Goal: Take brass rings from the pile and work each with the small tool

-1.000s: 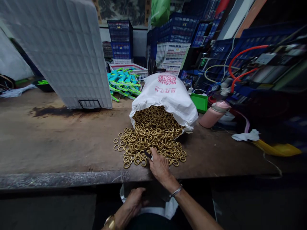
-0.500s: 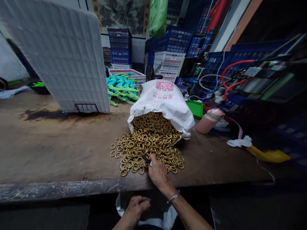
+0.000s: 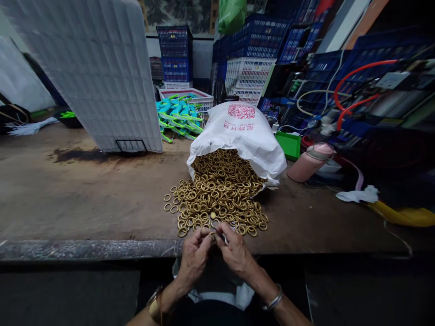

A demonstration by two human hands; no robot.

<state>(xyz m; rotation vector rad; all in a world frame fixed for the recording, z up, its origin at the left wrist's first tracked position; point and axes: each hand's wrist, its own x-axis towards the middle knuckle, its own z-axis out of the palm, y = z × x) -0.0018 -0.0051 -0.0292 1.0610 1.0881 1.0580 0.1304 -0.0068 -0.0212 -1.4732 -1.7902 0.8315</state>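
Observation:
My left hand [image 3: 195, 253] is closed in a pinch at the table's front edge, with a gold-coloured ring [image 3: 211, 233] at its fingertips. Close beside it, my right hand [image 3: 235, 250] grips a small dark tool [image 3: 220, 234]; its kind is mostly hidden by the fingers. The two sets of fingertips nearly meet at the ring. Just beyond them spreads a heap of gold-coloured rings [image 3: 220, 197], spilling from the mouth of a white woven sack [image 3: 238, 131] that lies on its side. A small solid yellowish disc [image 3: 213, 215] rests among the nearest rings.
A tall pale ribbed panel [image 3: 112, 81] stands on the wooden table [image 3: 84, 199] at left. Turquoise and green plastic pieces [image 3: 178, 115] are piled behind. At right are a pink bottle [image 3: 310, 163], a green tray [image 3: 288, 144] and a machine with orange hoses [image 3: 356, 108].
My left hand has risen from below the table edge to meet the right. My right hand has drawn back from the heap with the dark tool. The camera view has shifted.

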